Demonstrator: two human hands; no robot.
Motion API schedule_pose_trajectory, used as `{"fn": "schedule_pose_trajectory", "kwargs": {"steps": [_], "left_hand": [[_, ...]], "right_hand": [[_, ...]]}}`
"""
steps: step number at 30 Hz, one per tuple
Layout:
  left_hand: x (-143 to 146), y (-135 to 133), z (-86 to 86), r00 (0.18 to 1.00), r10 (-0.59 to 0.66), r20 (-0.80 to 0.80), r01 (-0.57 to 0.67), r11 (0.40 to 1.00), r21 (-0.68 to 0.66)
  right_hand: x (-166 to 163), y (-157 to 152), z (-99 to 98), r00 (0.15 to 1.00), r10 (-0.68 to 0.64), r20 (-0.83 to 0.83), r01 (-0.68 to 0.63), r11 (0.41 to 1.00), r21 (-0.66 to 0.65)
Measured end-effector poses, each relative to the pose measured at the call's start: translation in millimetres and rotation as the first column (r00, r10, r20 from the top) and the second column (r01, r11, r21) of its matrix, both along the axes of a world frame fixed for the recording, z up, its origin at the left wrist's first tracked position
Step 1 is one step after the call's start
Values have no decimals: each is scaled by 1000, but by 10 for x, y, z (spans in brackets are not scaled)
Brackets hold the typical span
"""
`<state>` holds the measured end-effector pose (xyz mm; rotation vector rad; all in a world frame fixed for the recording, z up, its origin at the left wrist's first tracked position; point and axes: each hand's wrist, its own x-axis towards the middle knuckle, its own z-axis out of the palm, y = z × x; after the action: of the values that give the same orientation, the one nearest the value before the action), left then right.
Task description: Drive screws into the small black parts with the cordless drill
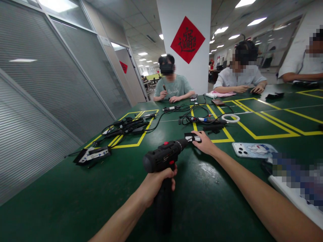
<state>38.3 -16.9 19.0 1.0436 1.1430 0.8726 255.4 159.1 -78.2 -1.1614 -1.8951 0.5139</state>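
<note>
My left hand (161, 184) is wrapped round the grip of a black cordless drill (164, 157), which has red buttons. The drill points away from me, its chuck close to a small black-and-white part (188, 136). My right hand (205, 144) grips that part by its right side, fingers bent over it, a little above or on the green table (121, 198). Whether the drill's bit touches the part cannot be made out, as the chuck overlaps it. Just behind my right hand lies a dark elongated piece (213, 128).
Tangled black cables (128, 126) and an opened black-and-white device (94, 155) lie to the left. More cables (199, 120) and a white ring (230, 118) lie ahead. A phone (253, 150) sits beside my right forearm. Several people work across the table.
</note>
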Motion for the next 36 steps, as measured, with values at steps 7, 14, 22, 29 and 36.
{"fn": "schedule_pose_trajectory", "kwargs": {"steps": [7,14,22,29,36], "left_hand": [[14,5,2,1000,18,7,-18,1000,2],[-10,17,-21,999,-5,32,5,1000,0],[-16,17,-32,1000,-9,19,9,1000,14],[-16,17,-17,1000,-9,11,9,1000,8],[-31,23,-57,999,-20,29,20,1000,19]], "right_hand": [[6,-5,1,1000,2,3,-2,1000,2],[6,16,-23,1000,-2,2,1,1000,7],[2,4,3,1000,2,2,-2,1000,-1],[-2,-10,10,1000,-1,-8,1,1000,-3],[3,-23,28,1000,0,3,0,1000,-9]]}}
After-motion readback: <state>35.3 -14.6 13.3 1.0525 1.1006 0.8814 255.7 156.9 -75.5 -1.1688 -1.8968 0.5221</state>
